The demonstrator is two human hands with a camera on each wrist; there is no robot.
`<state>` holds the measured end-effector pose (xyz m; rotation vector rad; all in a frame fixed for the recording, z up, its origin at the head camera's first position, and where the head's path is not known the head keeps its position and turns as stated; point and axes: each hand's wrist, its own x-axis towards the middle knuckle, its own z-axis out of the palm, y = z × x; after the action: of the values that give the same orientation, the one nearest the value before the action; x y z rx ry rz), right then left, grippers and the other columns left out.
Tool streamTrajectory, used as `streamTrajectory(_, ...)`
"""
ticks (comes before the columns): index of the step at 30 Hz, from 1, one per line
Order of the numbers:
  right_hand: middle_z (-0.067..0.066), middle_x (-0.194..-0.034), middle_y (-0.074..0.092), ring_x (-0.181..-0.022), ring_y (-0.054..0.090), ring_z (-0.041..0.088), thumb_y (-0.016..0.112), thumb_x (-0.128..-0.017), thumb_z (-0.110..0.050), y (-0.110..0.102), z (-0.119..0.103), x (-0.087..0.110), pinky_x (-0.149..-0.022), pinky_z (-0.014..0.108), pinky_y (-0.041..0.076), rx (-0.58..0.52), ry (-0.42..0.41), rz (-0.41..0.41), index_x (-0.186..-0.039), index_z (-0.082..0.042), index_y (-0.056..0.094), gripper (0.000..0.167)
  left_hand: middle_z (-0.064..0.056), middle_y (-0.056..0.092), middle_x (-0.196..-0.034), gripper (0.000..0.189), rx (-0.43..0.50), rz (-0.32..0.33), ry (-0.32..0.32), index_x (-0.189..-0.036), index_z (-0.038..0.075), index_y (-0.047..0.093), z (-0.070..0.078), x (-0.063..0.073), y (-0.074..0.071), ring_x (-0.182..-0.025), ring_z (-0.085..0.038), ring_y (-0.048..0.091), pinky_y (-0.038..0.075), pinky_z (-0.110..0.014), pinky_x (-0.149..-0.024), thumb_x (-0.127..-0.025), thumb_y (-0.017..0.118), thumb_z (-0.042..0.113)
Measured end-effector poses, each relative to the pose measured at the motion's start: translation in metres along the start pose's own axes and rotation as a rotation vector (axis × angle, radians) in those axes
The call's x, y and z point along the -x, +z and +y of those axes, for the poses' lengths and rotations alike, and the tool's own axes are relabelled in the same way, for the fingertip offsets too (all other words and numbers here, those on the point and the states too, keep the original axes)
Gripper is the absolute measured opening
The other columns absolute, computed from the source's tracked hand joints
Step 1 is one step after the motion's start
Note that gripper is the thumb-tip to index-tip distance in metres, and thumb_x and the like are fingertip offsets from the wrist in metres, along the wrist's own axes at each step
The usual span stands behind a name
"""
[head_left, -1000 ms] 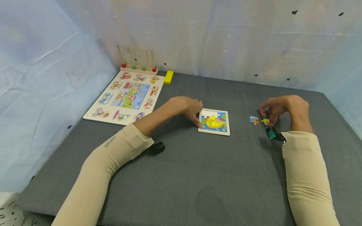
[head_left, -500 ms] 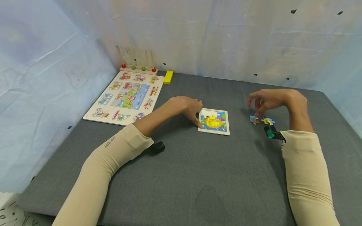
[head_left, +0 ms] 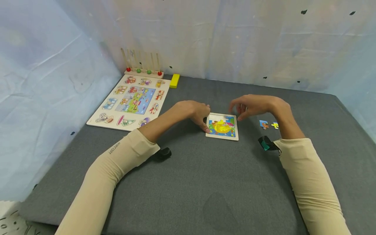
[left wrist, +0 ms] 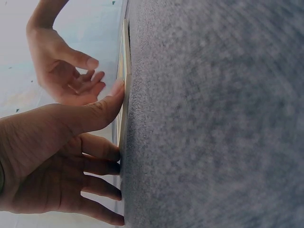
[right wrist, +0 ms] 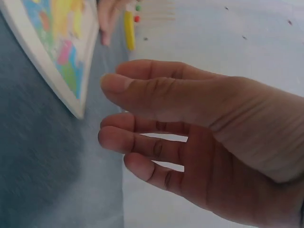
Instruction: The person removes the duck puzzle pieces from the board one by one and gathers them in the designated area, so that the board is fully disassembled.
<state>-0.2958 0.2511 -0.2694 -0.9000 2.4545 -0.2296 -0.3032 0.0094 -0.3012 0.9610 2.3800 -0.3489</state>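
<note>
grey cloth (head_left: pixel 182 182) bore one puzzle (head_left: pixel 222 128) and seemingly two loose pieces (head_left: pixel 263 124); the left hand (head_left: pixel 198 114) touched the puzzle, straight-fingered; the right hand (head_left: pixel 253 104), loosely curved, hovered beside.

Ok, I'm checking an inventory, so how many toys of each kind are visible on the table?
Small framed puzzle: 1
Large puzzle board: 1
Loose puzzle pieces: 2
Bead stand: 1
Yellow block: 1
Total: 6

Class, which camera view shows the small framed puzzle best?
The head view: it shows most of the small framed puzzle, picture side up, with its frame. The right wrist view has only part of it, cut off by the image border; the left wrist view sees it nearly edge-on.
</note>
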Motion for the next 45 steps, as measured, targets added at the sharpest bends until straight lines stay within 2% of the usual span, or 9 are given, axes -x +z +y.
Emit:
streamTrajectory(6,0.010,-0.113,0.067,-0.098,0.064,0.020,0.074,-0.098,-0.015,0.009,-0.005,-0.017,-0.085,0.038,0.053,-0.021,-0.039,-0.037,-0.136,-0.016,0.064,0.039,-0.017,0.015,-0.177,0.098,0.001,0.006,-0.009,-0.163,0.008,0.035,0.001,0.000,0.001,-0.158,-0.032,0.036,0.037,-0.050,-0.125,-0.093,0.062,0.072)
streamTrajectory(10,0.009,-0.107,0.065,-0.088,0.059,0.018,0.078,-0.096,-0.018,0.014,-0.005,-0.021,-0.078,0.034,0.049,0.014,-0.041,-0.017,-0.131,-0.015,0.066,0.038,-0.017,0.013,-0.177,0.099,0.010,0.006,-0.010,-0.163,0.008,0.034,0.001,0.001,0.000,-0.159,-0.032,0.034,0.037,-0.050,-0.126,-0.093,0.062,0.072)
streamTrajectory(14,0.011,-0.102,0.063,-0.080,0.055,0.017,0.081,-0.092,-0.014,0.017,-0.007,-0.023,-0.073,0.032,0.047,0.043,-0.040,0.000,-0.127,-0.013,0.067,0.038,-0.017,0.014,-0.177,0.099,0.010,0.008,-0.010,-0.163,0.008,0.035,0.001,0.001,0.001,-0.159,-0.031,0.034,0.037,-0.049,-0.126,-0.093,0.062,0.071)
streamTrajectory(21,0.010,-0.101,0.062,-0.081,0.054,0.019,0.085,-0.087,-0.007,0.020,-0.007,-0.029,-0.074,0.033,0.047,0.098,-0.026,0.014,-0.118,-0.014,0.064,0.038,-0.017,0.014,-0.177,0.096,0.001,0.007,-0.006,-0.162,0.008,0.037,0.001,0.001,0.001,-0.157,-0.032,0.037,0.039,-0.049,-0.124,-0.094,0.062,0.071)
streamTrajectory(32,0.010,-0.104,0.060,-0.085,0.054,0.020,0.086,-0.085,-0.008,0.021,-0.009,-0.031,-0.075,0.034,0.046,0.144,-0.037,0.021,-0.114,-0.017,0.060,0.040,-0.018,0.014,-0.176,0.095,-0.011,0.010,-0.008,-0.161,0.009,0.040,0.001,0.001,0.001,-0.157,-0.033,0.037,0.040,-0.049,-0.123,-0.093,0.061,0.073)
streamTrajectory(40,0.009,-0.093,0.058,-0.079,0.051,0.019,0.088,-0.082,-0.005,0.021,-0.008,-0.031,-0.073,0.033,0.043,0.091,-0.066,0.043,-0.102,-0.012,0.057,0.037,-0.018,0.015,-0.176,0.095,-0.012,0.014,-0.007,-0.161,0.008,0.040,0.002,0.001,0.001,-0.157,-0.032,0.038,0.041,-0.047,-0.122,-0.093,0.061,0.072)
streamTrajectory(45,0.007,-0.086,0.055,-0.074,0.050,0.017,0.086,-0.085,-0.006,0.021,-0.006,-0.028,-0.071,0.031,0.042,0.081,-0.077,0.067,-0.092,-0.009,0.057,0.031,-0.017,0.016,-0.176,0.096,-0.011,0.007,-0.012,-0.161,0.008,0.038,0.002,0.001,0.000,-0.157,-0.031,0.037,0.039,-0.047,-0.124,-0.093,0.062,0.072)
